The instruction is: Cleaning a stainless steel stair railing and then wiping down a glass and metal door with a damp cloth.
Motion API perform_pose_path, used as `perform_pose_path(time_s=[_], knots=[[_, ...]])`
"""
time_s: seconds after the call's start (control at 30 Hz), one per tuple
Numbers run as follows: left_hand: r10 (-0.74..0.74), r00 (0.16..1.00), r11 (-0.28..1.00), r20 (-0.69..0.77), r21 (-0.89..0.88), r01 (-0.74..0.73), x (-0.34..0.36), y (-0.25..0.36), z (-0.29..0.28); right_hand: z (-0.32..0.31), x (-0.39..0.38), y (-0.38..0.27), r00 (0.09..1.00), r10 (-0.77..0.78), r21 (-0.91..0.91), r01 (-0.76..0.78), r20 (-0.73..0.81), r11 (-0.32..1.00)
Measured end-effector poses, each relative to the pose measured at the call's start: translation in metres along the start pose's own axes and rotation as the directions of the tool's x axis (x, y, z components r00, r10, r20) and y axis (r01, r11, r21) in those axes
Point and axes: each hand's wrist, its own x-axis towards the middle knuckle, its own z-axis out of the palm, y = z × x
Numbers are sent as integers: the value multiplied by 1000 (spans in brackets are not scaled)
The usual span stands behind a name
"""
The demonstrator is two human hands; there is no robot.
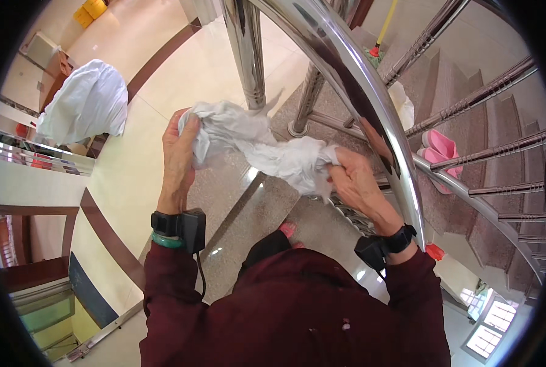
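A crumpled white cloth (279,156) hangs stretched between my two hands, over the steps. My left hand (180,150) grips its left end, the thumb pressed on the fabric. At the other end my right hand (360,180) is closed round a bunched part of the cloth, close beside the curved steel handrail (371,85). Black devices are strapped to both wrists, and a green bangle (166,240) circles my left one. Behind the cloth stands a thick steel post (243,55).
Stone stairs (499,128) rise at the right behind steel balusters (475,116). Pink slippers (441,156) rest on one step. A yellow-handled mop (386,27) leans farther up. White fabric (89,101) covers something at the left. Below me a step edge (230,208) crosses the floor.
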Motion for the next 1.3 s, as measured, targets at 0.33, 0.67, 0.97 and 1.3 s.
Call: perform_pose_path(time_s=[0.33,0.67,0.97,1.3], knots=[[-228,888,972,399,43,230,-54,8,34,49,-4,17,974,-204,-83,213,103,974],[-533,734,833,421,112,542,-129,-80,9,66,-16,5,939,-246,262,181,242,948],[108,993,993,-45,57,-105,-39,-16,27,-16,-68,-22,961,-183,-31,180,-208,983],[773,631,584,57,324,-745,106,16,110,-60,-72,7,694,-380,-488,47,-611,871]])
